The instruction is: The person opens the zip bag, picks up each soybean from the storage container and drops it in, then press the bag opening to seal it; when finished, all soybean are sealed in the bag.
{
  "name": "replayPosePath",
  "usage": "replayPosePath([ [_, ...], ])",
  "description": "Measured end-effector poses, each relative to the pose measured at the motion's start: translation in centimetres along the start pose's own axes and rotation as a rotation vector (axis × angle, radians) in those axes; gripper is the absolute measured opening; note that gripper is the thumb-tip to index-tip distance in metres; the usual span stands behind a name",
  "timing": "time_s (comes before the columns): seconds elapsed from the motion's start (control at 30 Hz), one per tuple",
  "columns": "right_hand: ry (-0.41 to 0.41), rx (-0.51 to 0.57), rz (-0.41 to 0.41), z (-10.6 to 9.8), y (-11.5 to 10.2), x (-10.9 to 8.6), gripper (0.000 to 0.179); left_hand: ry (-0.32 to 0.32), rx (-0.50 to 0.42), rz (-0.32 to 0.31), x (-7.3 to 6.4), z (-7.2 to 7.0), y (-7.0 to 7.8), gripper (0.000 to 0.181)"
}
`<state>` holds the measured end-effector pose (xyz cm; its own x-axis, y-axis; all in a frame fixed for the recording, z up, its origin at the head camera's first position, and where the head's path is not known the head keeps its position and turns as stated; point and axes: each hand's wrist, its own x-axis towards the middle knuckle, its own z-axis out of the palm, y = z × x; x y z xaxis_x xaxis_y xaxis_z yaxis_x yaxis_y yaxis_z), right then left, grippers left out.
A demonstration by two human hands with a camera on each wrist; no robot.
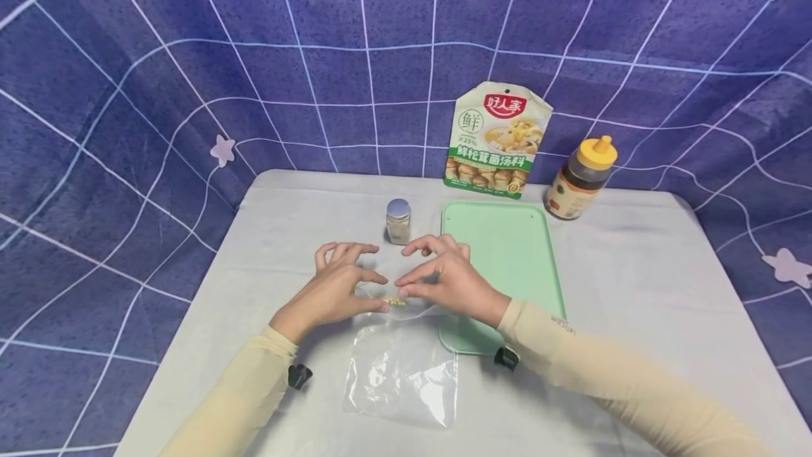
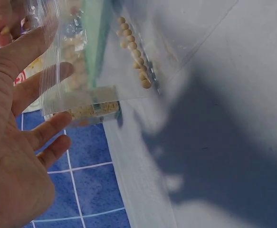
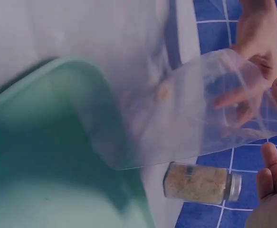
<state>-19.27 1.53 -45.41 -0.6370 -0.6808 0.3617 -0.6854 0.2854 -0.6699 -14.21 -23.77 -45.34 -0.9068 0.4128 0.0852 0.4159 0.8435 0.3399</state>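
A clear zip bag hangs between both hands, with several small round yellow beans lined up in a row inside it. My left hand touches the bag's mouth; its fingers are spread and fairly straight, with thumb and index apart. Through the clear film, its fingertips show near the zip strip. On the other side, my right hand pinches the bag's upper edge between thumb and index, the other fingers loosely bent. In the right wrist view the bag slants across the green tray's corner.
Beyond the hands stands a small glass jar with a silver lid. The pale green tray lies under the right hand. Behind it, a food pouch leans on the purple checked cloth, beside a yellow-capped squeeze bottle.
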Motion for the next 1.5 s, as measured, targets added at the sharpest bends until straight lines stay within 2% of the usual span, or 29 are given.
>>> replayPosePath([
  [0.1,-0.015,0.005,0.023,0.2,0.5,0.0,0.014,0.004,-0.003,-0.003,-0.2,0.0,-0.2,0.042],
  [0.2,0.023,0.039,0.116,-0.5,1.8,0.8,0.016,0.005,-0.005,-0.013,-0.3,0.0,-0.3,0.041],
  [0.27,0.094,0.055,0.193,-1.5,3.2,1.8,0.018,0.004,-0.006,-0.02,-0.4,-0.1,-0.3,0.041],
  [0.33,0.204,0.044,0.241,-2.7,4.8,2.8,0.021,0.002,-0.008,-0.026,-0.5,-0.1,-0.4,0.041],
  [0.43,0.352,0.002,0.28,-4.2,7.2,3.9,0.025,0.0,-0.014,-0.025,-0.4,-0.2,-0.4,0.041],
  [0.53,0.417,-0.027,0.306,-4.8,9.0,4.4,0.026,0.0,-0.015,-0.021,-0.4,-0.2,-0.4,0.04],
  [0.67,0.378,-0.043,0.377,-4.4,11.2,4.9,0.024,0.005,-0.009,-0.025,-0.5,-0.3,-0.4,0.04],
  [0.8,0.267,-0.137,0.465,-3.5,13.0,5.0,0.021,0.014,-0.009,-0.024,-0.6,-0.2,-0.4,0.04],
  [0.97,0.159,-0.242,0.554,-2.8,13.8,4.6,0.018,0.002,-0.021,-0.021,-0.6,0.3,0.0,0.039],
  [1.2,0.146,-0.312,0.573,-2.1,13.9,4.7,0.015,0.01,-0.013,-0.029,-0.8,0.4,0.1,0.039],
  [1.5,0.146,-0.346,0.604,-1.8,14.5,4.9,0.018,0.006,-0.013,-0.022,-0.8,0.2,0.0,0.04],
])
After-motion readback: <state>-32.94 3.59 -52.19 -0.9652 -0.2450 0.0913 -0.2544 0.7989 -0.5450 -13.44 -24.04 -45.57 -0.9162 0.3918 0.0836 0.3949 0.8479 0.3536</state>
